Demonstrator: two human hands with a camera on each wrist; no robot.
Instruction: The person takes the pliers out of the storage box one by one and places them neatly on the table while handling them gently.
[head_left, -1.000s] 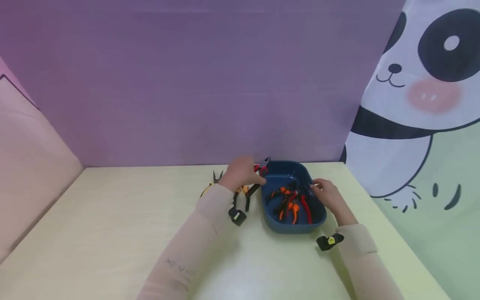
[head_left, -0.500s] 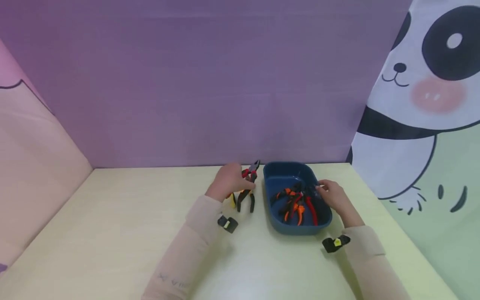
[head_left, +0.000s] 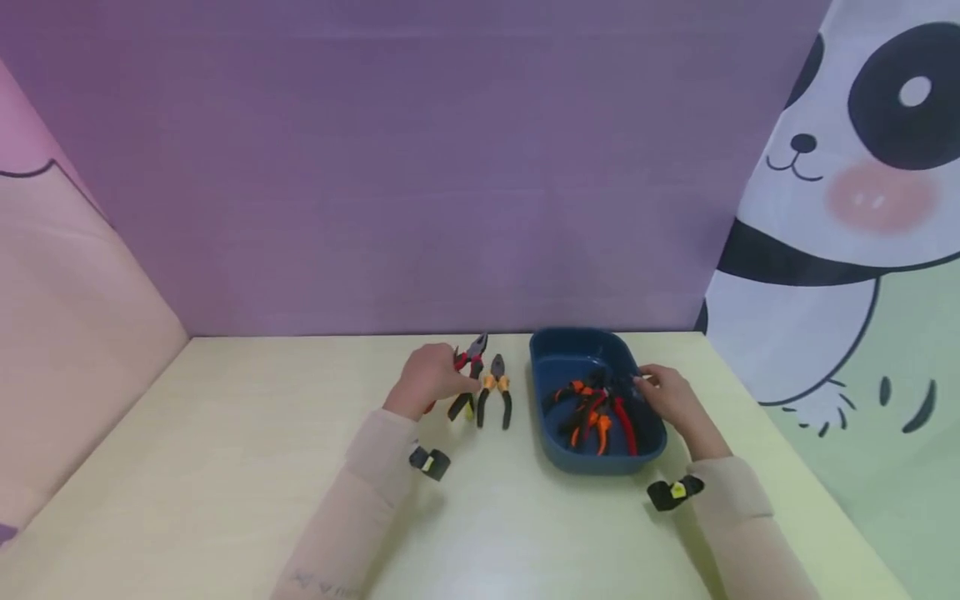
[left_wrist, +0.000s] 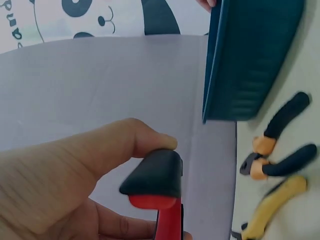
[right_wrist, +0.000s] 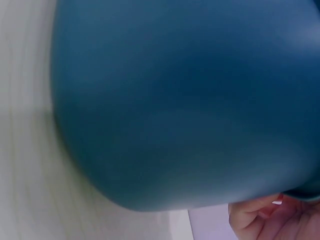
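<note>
My left hand (head_left: 429,379) holds red-and-black pliers (head_left: 472,357) above the table, left of a blue basin (head_left: 592,462). In the left wrist view the thumb presses on a black-tipped handle (left_wrist: 155,175), with fingers on the far side. Pliers with orange-and-black handles (head_left: 495,393) lie between that hand and the basin. Beside them are yellow-handled pliers (left_wrist: 275,205), mostly hidden by the hand in the head view. My right hand (head_left: 667,398) grips the basin's right rim. Inside the basin lie several pliers (head_left: 600,417) with orange, red and black handles.
The pale wooden table (head_left: 247,467) runs back to a purple wall cloth (head_left: 360,183). A panda-print cloth (head_left: 810,333) borders the right side, and a pale pink one (head_left: 67,317) the left.
My left hand has moved left with the red-and-black pliers, away from the basin. The orange-and-black pliers on the table have come into full view. The right hand stays at the rim.
</note>
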